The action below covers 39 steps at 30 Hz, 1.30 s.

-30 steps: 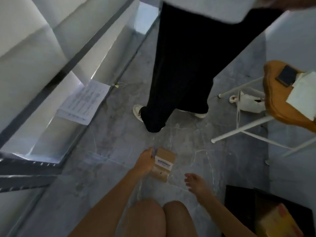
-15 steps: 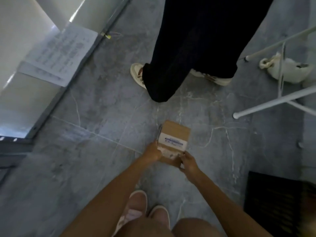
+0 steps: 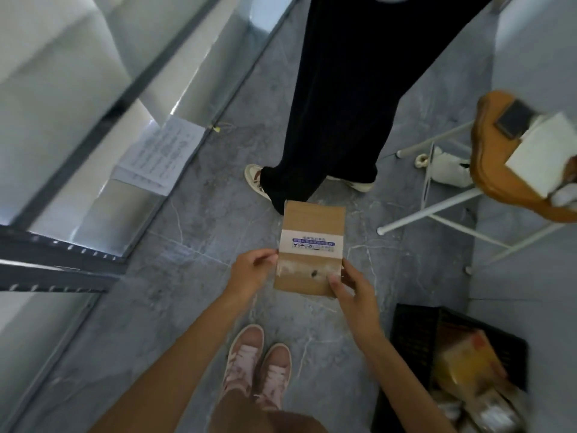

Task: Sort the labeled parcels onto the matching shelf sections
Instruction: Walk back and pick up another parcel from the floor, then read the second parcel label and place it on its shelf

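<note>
A small brown cardboard parcel (image 3: 312, 232) with a white label and a blue printed strip is held flat in front of me above the grey floor. My left hand (image 3: 251, 271) pinches its left edge at the label. My right hand (image 3: 351, 284) grips its lower right corner, thumb on top. The metal shelf unit (image 3: 93, 126) runs along the left, with a printed sheet of paper (image 3: 162, 153) lying on its lowest level.
Another person in black trousers (image 3: 343, 98) stands directly ahead, a shoe just beyond the parcel. A white-legged stool with an orange seat (image 3: 499, 170) stands at right. A black crate (image 3: 412, 332) holding more parcels sits at lower right. My pink shoes (image 3: 259, 360) are below.
My right hand came up and took hold of the parcel's right side. The parcel now faces me label up and sits higher, and my view has lifted to show the shelf and stool again.
</note>
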Each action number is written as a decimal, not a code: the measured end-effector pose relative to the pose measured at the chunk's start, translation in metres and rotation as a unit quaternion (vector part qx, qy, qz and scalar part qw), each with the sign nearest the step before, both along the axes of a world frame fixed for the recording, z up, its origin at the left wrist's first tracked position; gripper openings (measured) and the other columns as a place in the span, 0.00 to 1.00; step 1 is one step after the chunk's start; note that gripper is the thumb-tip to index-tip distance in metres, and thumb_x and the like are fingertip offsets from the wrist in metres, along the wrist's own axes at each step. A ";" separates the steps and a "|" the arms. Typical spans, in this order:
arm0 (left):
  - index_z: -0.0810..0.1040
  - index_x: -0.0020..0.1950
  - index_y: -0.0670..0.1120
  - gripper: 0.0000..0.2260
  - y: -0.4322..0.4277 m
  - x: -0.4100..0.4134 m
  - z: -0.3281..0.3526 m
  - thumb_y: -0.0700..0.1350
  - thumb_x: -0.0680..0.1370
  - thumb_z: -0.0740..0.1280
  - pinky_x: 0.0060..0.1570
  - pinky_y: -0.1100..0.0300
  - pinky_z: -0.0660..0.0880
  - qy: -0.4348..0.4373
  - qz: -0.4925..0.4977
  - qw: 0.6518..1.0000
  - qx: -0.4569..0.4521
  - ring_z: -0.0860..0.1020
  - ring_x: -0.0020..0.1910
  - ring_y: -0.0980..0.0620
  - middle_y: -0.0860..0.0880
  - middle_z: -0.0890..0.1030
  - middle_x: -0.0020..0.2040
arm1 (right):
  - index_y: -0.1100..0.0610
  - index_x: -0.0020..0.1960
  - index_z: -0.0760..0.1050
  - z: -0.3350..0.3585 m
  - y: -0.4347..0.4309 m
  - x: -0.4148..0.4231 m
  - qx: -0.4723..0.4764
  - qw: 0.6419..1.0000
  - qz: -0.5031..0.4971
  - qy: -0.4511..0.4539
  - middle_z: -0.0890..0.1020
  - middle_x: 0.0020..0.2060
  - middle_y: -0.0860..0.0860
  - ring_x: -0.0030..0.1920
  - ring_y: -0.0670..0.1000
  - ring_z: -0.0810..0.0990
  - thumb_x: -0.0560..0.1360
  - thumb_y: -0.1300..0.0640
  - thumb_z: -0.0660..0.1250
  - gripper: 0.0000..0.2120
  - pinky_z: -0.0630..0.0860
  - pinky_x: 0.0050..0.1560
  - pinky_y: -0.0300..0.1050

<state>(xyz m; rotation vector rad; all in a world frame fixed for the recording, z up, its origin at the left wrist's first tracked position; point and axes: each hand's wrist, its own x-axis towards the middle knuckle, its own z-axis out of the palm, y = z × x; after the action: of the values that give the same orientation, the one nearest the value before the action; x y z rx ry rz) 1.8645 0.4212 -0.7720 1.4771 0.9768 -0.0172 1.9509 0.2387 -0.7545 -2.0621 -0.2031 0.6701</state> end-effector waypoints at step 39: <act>0.71 0.67 0.43 0.27 -0.029 -0.412 0.640 0.53 0.71 0.63 0.56 0.55 0.77 -0.369 0.099 0.924 -0.027 0.74 0.64 0.42 0.40 0.78 0.63 | 0.46 0.63 0.71 0.637 0.021 -0.355 0.345 0.912 0.149 -0.164 0.78 0.59 0.49 0.55 0.43 0.77 0.74 0.48 0.61 0.17 0.77 0.46 0.30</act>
<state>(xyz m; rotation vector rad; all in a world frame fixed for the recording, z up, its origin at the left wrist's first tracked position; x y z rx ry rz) 1.4526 0.3921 -0.1316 1.1751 0.4899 0.6151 1.5955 0.2593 -0.1180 -1.4431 -0.8386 0.3441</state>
